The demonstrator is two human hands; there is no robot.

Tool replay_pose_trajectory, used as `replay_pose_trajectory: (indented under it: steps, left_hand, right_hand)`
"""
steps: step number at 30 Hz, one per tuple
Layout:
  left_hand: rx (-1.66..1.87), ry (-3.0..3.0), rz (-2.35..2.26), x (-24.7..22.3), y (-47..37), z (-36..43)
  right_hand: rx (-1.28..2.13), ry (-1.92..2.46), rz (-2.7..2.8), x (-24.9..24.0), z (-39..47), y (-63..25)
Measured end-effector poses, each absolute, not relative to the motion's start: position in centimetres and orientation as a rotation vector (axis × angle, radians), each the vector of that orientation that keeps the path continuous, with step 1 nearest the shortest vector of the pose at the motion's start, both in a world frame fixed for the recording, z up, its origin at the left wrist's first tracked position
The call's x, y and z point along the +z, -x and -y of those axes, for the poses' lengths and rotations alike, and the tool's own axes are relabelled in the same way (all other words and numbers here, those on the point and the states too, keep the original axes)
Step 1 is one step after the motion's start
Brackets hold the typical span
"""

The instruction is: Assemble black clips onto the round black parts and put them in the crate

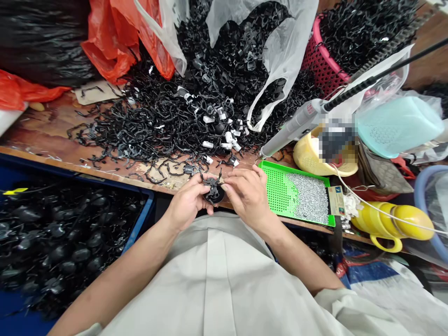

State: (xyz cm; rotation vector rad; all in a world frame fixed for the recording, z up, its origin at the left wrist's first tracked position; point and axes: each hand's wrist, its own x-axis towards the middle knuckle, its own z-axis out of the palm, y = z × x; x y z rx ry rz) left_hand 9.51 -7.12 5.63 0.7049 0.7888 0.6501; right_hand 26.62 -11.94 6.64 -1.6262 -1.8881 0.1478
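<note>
Close to my body, at the table's front edge, my left hand (pixel 191 200) grips a black plastic part (pixel 213 190) with a round base and thin arms. My right hand (pixel 247 191) is at the right side of the same part, its thumb and index finger pinched together at it; whether a small piece sits between those fingertips is too small to tell. Beyond the hands lies a heap of thin black pieces (pixel 140 126) with small white pieces (pixel 229 137) on it. Right of my right hand is a green tray (pixel 280 193) partly filled with small silvery pieces (pixel 310 198).
A grey electric screwdriver (pixel 294 128) hangs above the tray. Behind it stand a yellow basket (pixel 304 154) and a pink basket (pixel 320 56). A yellow bottle (pixel 392 219) lies at the right. A blue bin (pixel 142 219) of black parts is at the lower left.
</note>
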Motion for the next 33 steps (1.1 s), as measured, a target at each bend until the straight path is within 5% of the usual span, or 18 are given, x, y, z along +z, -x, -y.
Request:
replay_pose_trajectory:
  steps: [19, 28, 33]
  left_hand:
    - [0.680, -0.740, -0.817, 5.9, -9.9, 7.2]
    - [0.694, -0.724, -0.824, 6.7, -9.8, 7.3]
    - [0.754, -0.733, -0.846, 6.6, -10.0, 7.5]
  right_hand:
    - [0.309, 1.672, 1.829, 5.7, 11.8, -27.1]
    - [1.123, 1.471, 1.295, 5.6, 10.5, -26.2]
    - [1.270, 1.419, 1.177, 5.6, 10.6, -25.9]
